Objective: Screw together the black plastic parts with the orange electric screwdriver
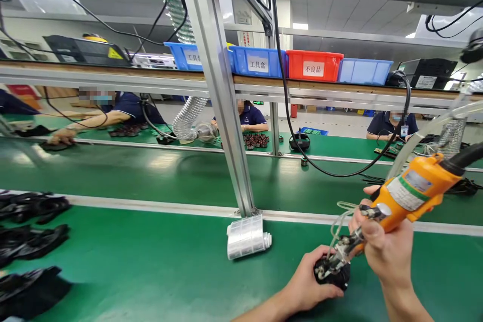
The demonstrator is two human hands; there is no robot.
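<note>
Partly hidden, black part [332, 274] in left hand [307, 282] — right hand [383, 246] grips orange tool [409, 196]

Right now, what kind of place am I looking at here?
Most likely a factory assembly line. Green conveyor benches run in rows with other workers seated opposite, labelled parts bins sit on an overhead shelf, and the right hand presses an orange powered driver onto a black part held by the left hand.

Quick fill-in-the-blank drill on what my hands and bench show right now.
1. The right hand grips an ____ power screwdriver.
2. The left hand steadies a small ____ part on the green mat.
3. The only ____ bin sits on the shelf among blue ones.

Missing: orange; black; red
</note>
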